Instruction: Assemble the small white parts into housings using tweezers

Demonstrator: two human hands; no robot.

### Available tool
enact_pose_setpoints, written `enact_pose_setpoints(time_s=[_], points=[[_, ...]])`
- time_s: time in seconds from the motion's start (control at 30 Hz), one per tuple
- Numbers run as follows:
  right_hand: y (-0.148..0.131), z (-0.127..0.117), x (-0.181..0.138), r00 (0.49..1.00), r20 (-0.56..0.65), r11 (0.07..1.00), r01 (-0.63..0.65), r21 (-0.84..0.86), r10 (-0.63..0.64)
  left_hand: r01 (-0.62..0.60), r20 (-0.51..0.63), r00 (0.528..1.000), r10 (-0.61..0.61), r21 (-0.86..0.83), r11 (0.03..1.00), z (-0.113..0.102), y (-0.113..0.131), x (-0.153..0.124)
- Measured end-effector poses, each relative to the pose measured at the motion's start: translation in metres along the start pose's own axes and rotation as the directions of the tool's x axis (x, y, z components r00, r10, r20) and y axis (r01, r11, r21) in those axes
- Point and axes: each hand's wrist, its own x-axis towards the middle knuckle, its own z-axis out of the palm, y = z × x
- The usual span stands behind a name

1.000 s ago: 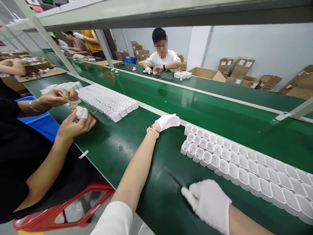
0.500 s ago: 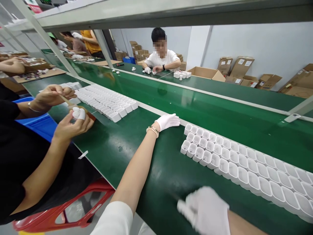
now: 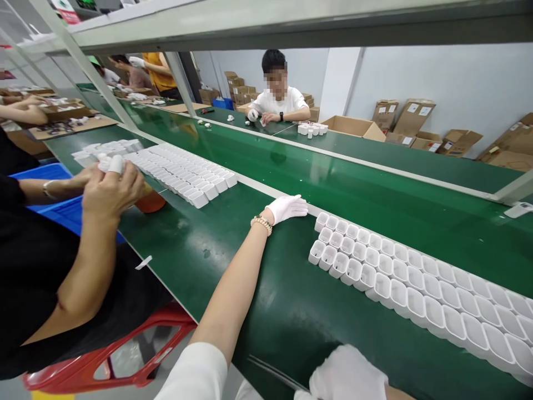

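Observation:
My left hand (image 3: pixel 287 209), in a white glove, lies stretched out with its fingers together and straight at the table's far rail. Its fingertips end just left of several rows of small white open-topped plastic cups (image 3: pixel 382 285). Close to the near edge, my right hand (image 3: pixel 348 373), also gloved, is curled and partly cut off by the bottom of the view. Slim metal tweezers (image 3: pixel 278 373) stick out to its left, low over the green table (image 3: pixel 275 311). The fingers gripping them are mostly hidden.
At left, a co-worker's bare hands (image 3: pixel 110 191) hold a small white part beside an orange container (image 3: pixel 150 201). More white cups (image 3: pixel 183 172) stand beyond. A green sunken belt (image 3: pixel 333 183) runs behind the rail. Overhead crosses a shelf beam (image 3: pixel 291 28). Another person sits opposite.
My right hand has moved down toward the near edge, and the tweezers now show clearly. My left hand stays put. The co-worker's hands at left have shifted left, uncovering the orange container.

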Motion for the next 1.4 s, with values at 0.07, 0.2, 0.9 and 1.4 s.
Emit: enact_pose_setpoints(time_s=[0.07,0.2,0.9,1.4], points=[[0.002,-0.002,-0.001,0.997,-0.078,1.0,-0.013,0.028,0.016,0.002,0.0,1.0,-0.002,0.007,1.0,0.0,-0.001,0.0],[0.001,-0.007,-0.002,0.993,-0.12,0.997,0.006,0.079,0.004,0.004,-0.011,1.0,-0.004,0.018,1.0,-0.001,-0.002,0.0],[0.011,0.001,-0.005,0.994,-0.112,1.0,0.003,0.02,-0.001,-0.032,0.023,0.999,0.031,0.036,0.999,0.001,-0.002,0.004],[-0.004,-0.019,-0.004,1.0,-0.011,0.999,-0.022,-0.042,0.022,-0.045,0.022,0.999,0.044,0.02,0.999,-0.001,-0.005,-0.001]])
